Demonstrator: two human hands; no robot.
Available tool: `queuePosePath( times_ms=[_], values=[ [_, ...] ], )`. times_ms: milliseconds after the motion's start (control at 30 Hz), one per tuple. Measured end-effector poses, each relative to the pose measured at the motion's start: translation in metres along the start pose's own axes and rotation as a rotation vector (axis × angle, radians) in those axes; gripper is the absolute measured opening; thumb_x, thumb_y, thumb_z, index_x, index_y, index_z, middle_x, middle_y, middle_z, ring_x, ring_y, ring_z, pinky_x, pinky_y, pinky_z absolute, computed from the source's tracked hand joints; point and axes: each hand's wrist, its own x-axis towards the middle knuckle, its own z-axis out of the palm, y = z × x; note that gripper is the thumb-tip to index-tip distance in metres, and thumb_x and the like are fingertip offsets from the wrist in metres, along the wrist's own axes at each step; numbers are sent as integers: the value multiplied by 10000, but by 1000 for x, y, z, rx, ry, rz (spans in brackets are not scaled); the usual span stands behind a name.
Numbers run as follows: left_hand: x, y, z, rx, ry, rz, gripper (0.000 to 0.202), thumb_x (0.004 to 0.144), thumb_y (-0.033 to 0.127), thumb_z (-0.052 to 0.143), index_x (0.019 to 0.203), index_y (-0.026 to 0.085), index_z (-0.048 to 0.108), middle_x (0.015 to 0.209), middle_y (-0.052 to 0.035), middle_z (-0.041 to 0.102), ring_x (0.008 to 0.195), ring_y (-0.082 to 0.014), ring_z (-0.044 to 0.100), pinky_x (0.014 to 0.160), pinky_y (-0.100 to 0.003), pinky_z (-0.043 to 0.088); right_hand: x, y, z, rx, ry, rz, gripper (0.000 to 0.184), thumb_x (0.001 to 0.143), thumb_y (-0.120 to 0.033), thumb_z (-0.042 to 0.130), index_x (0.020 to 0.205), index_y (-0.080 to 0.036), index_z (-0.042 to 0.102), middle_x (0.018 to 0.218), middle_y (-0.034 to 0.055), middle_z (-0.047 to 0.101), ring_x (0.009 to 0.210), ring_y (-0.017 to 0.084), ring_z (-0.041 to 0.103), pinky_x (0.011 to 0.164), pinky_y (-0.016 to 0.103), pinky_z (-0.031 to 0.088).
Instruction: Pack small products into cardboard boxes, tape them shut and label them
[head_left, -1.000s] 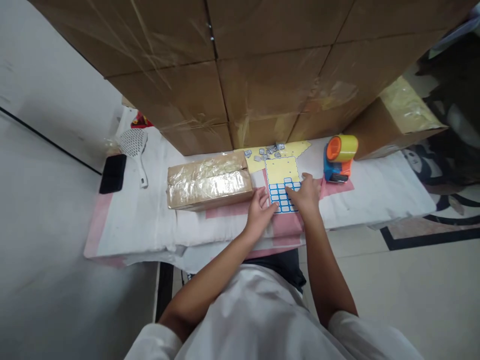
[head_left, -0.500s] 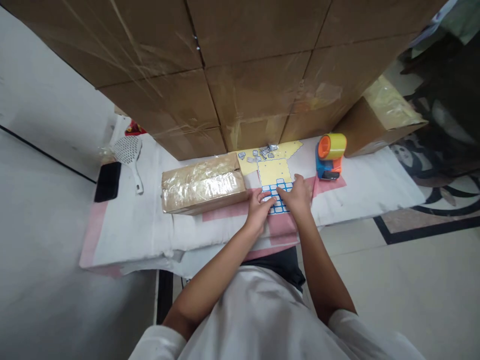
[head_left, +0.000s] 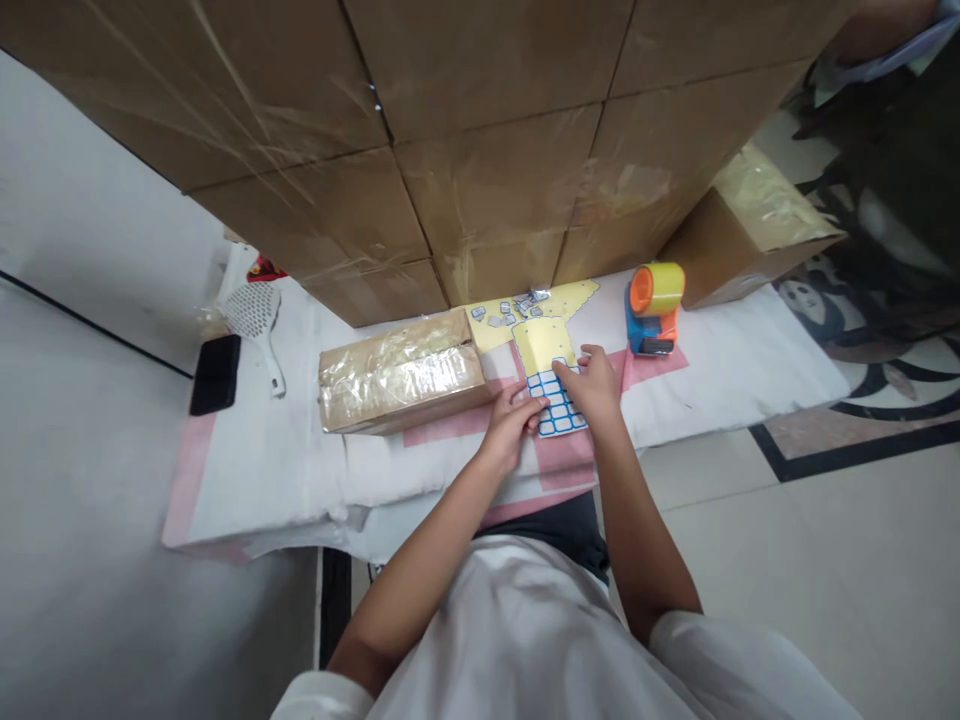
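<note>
A sticker sheet (head_left: 556,414) lies in front of me, its lower part covered in white blue-edged labels and its upper part bare yellow backing. My left hand (head_left: 510,425) holds the sheet's left side, thumb on top and fingers bent by the edge. On the other side my right hand (head_left: 592,385) grips the sheet near the top row of labels, thumb over the labels. The yellow part bows up a little. Behind it lies a yellow paper (head_left: 491,310) with several small silvery-grey pieces (head_left: 517,308) on it.
Stacked cardboard boxes (head_left: 495,180) rise behind the work area. A taped box (head_left: 401,375) sits left, a tape dispenser (head_left: 654,310) right, another box (head_left: 757,235) beyond it. Far left are a black phone (head_left: 215,375) and a white slotted ladle (head_left: 255,315). A person's arm (head_left: 885,30) shows top right.
The sticker sheet has tilted slightly and its yellow part now bows upward. My left hand has shifted slightly down-left; its thumb covers less of the labels. The view has shifted a little.
</note>
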Motion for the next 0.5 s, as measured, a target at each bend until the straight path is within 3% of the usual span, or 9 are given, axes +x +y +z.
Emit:
queuePosePath(
  times_ms=[133, 267, 400, 500],
  values=[
    [3, 5, -5, -6, -58, -34, 691, 574, 283, 915, 1145, 123, 560, 718, 11, 656, 440, -13, 381, 463, -183, 231, 3, 3, -2, 118, -90, 34, 674, 737, -493, 721, 1287, -139, 562, 1070, 104, 696, 1000, 282, 682, 913, 408, 525],
    [1, 9, -9, -4, -148, -63, 548, 645, 373, 884, 1054, 132, 610, 599, 80, 525, 392, 5, 249, 437, -176, 171, -7, 4, -4, 346, -158, 49, 641, 664, -454, 772, 1205, -177, 569, 1036, 64, 669, 868, 237, 684, 765, 366, 560],
    [-1, 10, -12, 36, -177, -43, 631, 650, 417, 886, 1143, 143, 602, 545, 107, 476, 381, -8, 227, 425, -175, 163, -20, 2, -15, 725, -319, 88, 630, 590, -388, 838, 1134, -209, 576, 1029, 47, 697, 868, 220, 702, 749, 337, 575],
    [-3, 8, -14, 100, -147, 22, 706, 669, 405, 892, 1240, 156, 560, 556, 97, 517, 409, -38, 337, 433, -172, 207, -27, 0, -24, 864, -410, 75, 600, 556, -380, 884, 1064, -218, 609, 992, 54, 746, 854, 242, 718, 729, 351, 582]
  ],
)
